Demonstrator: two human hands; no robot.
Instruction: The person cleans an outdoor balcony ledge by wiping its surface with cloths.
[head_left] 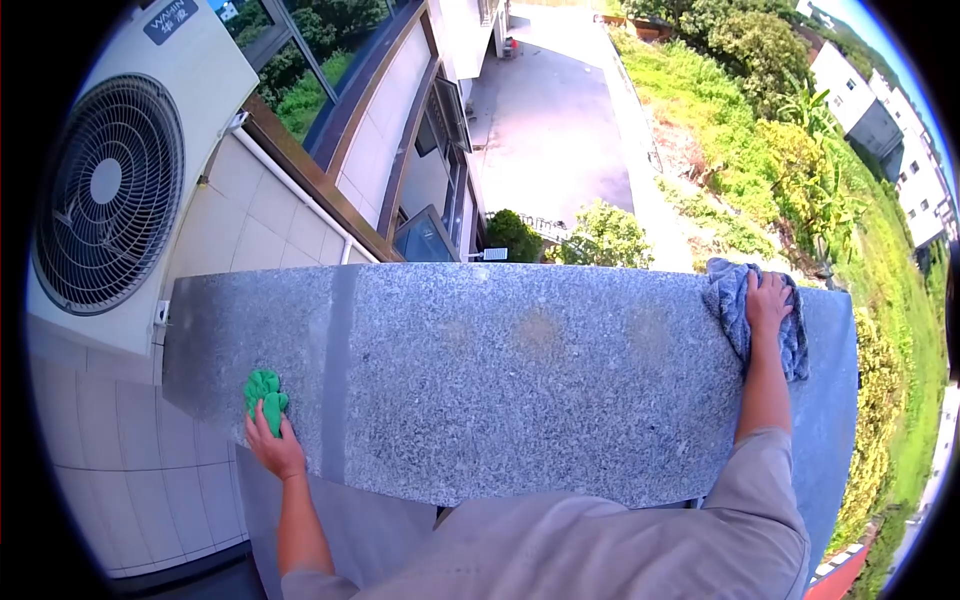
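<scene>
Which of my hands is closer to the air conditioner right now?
Left. Your left hand is on the green cloth, toward the end of the slab beside the air conditioner; your right hand is on the blue-gray cloth near the opposite end.

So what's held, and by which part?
Left hand: green cloth, fingers on its near end. Right hand: on the grey-blue cloth's upper part; grip unclear.

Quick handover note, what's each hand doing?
Left hand: closed on green cloth.
Right hand: pressed on blue-grey cloth, grip unclear.
</scene>
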